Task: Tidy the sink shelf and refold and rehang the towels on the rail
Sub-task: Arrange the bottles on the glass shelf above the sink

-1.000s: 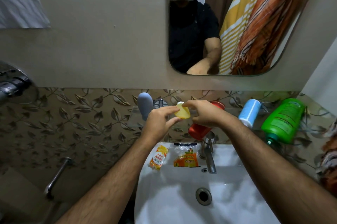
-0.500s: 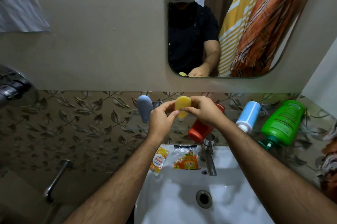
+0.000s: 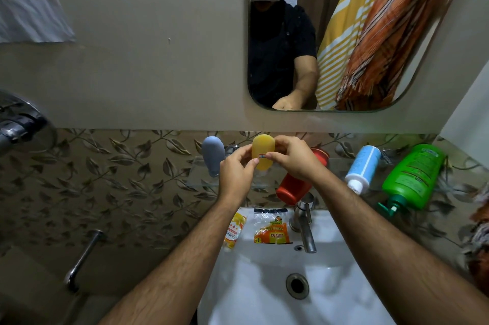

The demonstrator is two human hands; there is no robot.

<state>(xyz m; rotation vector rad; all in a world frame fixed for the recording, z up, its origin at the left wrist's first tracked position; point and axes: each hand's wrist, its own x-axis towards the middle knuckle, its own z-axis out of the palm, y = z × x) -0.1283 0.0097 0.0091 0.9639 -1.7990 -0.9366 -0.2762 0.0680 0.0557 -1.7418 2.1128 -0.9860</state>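
Observation:
A small yellow oval soap [image 3: 262, 151] with a little label stands upright over the glass shelf [image 3: 201, 183], held between both hands. My left hand [image 3: 236, 172] pinches its left side and my right hand [image 3: 291, 157] pinches the label side. On the shelf stand a grey bottle [image 3: 213, 155], a red bottle [image 3: 293, 187] partly behind my right hand, a blue-and-white bottle [image 3: 362, 168] and a green pump bottle [image 3: 411, 176]. The mirror [image 3: 423, 65] reflects a yellow striped towel [image 3: 341, 41] and an orange striped towel [image 3: 391, 33] hanging behind me.
Two sachets, one yellow [image 3: 234, 230] and one orange [image 3: 271, 228], lie on the white sink's [image 3: 264, 285] back rim next to the steel tap [image 3: 307, 226]. A grey cloth [image 3: 29, 4] hangs at top left. A chrome fitting [image 3: 18, 123] juts from the left wall.
Both hands have lifted the yellow soap slightly and turned it upright, so its full oval face and label now show.

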